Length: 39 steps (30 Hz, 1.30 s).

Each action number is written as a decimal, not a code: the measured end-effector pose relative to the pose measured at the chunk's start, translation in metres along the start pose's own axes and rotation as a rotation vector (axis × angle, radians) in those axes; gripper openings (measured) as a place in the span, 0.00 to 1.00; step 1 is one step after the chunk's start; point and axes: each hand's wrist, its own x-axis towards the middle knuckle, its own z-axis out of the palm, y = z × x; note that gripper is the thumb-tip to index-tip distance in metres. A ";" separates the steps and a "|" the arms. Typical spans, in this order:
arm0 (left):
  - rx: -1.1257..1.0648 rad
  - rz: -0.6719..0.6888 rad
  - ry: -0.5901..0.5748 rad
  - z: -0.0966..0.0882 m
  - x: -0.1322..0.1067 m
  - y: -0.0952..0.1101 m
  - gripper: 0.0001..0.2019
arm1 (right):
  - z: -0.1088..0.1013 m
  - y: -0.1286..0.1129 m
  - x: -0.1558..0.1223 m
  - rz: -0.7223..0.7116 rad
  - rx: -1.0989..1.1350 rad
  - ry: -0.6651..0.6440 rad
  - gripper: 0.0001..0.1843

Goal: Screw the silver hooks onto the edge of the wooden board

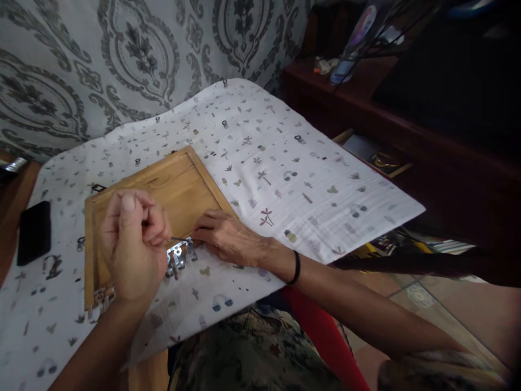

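A wooden cabinet door [175,179] lies flat on the cloth-covered table, its raised frame facing up. On its near edge sits a metal hinge [177,253], and another metal hinge [97,305] is at the lower left corner. My left hand [132,244] is closed above the door, thumb on top, around a thin dark rod [179,239] like a screwdriver shaft; its handle is hidden in the fist. The rod points right, over the first hinge. My right hand [226,236] rests at the door's near edge, fingertips pinched at that hinge by the rod's tip.
A white printed cloth [268,157] covers the table. A black phone [34,232] lies at the left edge. Beyond the table's right side stands a dark red wooden desk [325,103] with a clear bottle [345,68] and an open drawer [374,155]. Patterned fabric hangs behind.
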 end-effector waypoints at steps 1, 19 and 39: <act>-0.011 -0.001 0.000 0.000 0.001 -0.001 0.15 | 0.000 0.000 0.000 0.001 -0.001 -0.005 0.11; -0.187 -0.200 -0.727 -0.025 0.031 -0.005 0.11 | 0.001 0.001 0.000 -0.008 -0.009 0.006 0.11; -0.093 -0.068 -0.325 -0.006 0.016 -0.008 0.22 | 0.005 0.004 -0.001 -0.033 0.029 0.056 0.12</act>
